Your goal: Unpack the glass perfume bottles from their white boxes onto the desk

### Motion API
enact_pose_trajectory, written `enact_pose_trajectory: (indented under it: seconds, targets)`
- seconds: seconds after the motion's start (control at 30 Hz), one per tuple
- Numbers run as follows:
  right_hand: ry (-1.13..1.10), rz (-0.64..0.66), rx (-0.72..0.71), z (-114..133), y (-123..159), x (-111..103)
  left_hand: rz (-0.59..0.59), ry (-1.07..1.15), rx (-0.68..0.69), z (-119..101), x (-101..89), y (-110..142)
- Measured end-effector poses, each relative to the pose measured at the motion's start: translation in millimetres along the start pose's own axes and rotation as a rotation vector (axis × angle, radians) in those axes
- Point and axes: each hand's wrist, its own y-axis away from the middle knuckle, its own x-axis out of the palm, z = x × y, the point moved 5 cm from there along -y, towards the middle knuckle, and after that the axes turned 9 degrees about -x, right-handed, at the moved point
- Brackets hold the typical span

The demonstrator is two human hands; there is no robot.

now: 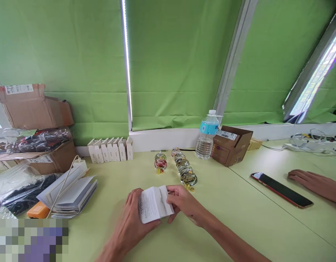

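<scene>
My left hand (132, 218) and my right hand (182, 202) both grip a white folded paper carton (153, 204) with small black print on its side, holding it low over the pale green table (233, 218). Just beyond my right fingers stands a line of several glass ball ornaments (184, 168) with gold caps. A pair of similar ornaments (160, 162), one with red inside, sits to their left. Along the table's back edge stands a row of several small white cartons (111, 150).
A water bottle (208, 137) and a cardboard box (231, 145) stand at the back. To the right lie a black phone (281, 190) and another person's hand (308, 182). Booklets (72, 193), plastic-wrapped goods and flattened cardboard crowd the left; cables lie far right.
</scene>
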Motion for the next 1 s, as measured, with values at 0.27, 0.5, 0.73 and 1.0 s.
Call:
enact_pose_trajectory:
  seconds: [0.27,0.5,0.73,1.0]
  targets:
    - [0.773,-0.357,-0.393,21.2,6.5,-9.3,0.006,0.122,-0.203,15.0,9.8,3.2]
    - [0.968,-0.312,-0.684,41.6,21.1,13.5,0.054,0.160,-0.228,9.3,17.1,6.2]
    - [1.059,-0.158,-0.848,48.0,29.7,32.2,0.083,0.135,-0.188,6.4,18.8,7.7]
    - [1.041,-0.108,-0.753,55.7,28.6,31.2,0.191,0.314,-0.125,-1.6,14.9,6.3]
